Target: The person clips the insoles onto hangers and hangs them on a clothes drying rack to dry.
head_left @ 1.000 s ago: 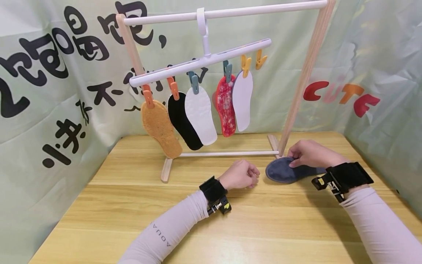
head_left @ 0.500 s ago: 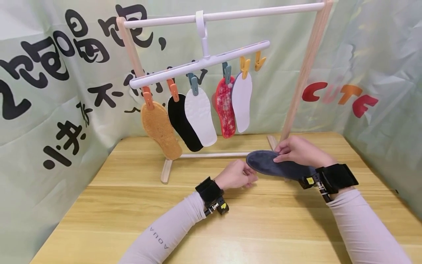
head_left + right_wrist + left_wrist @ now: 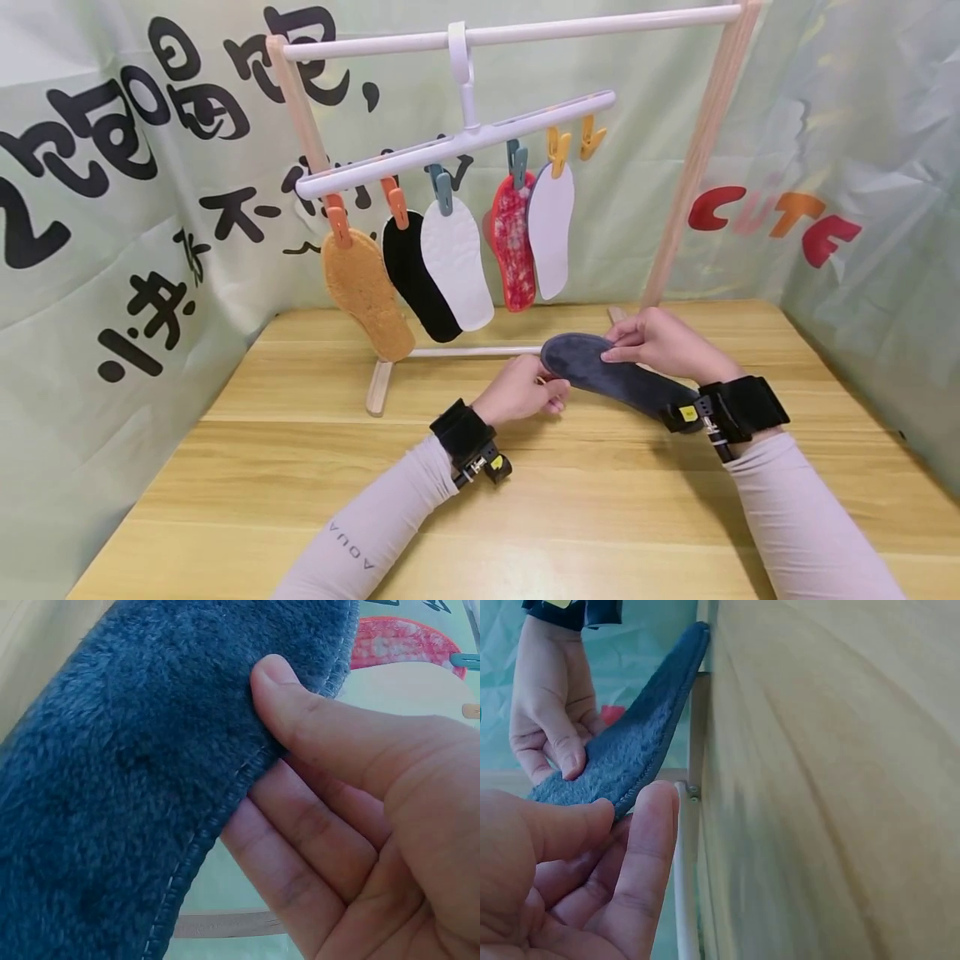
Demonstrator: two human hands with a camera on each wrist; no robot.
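Note:
A dark blue fluffy insole with a stitched edge is held above the wooden table, its right end tilted down towards the tabletop. My right hand pinches its far edge, thumb on the plush face and fingers behind, as the right wrist view shows up close. At the insole's left end, my left hand takes the edge between thumb and fingers. In the left wrist view the left thumb lies at the insole's tip, with the other fingers curled below it. Part of the right end is hidden behind the right wrist camera.
A wooden rack stands behind the hands. From its top rod hangs a white hanger with several clothespins. These hold an orange insole, a black one, two white ones and a red one. One yellow clothespin holds nothing.
My right hand has lifted the blue insole off the table and brought it left. My left hand has moved slightly left and now grips the insole's left end.

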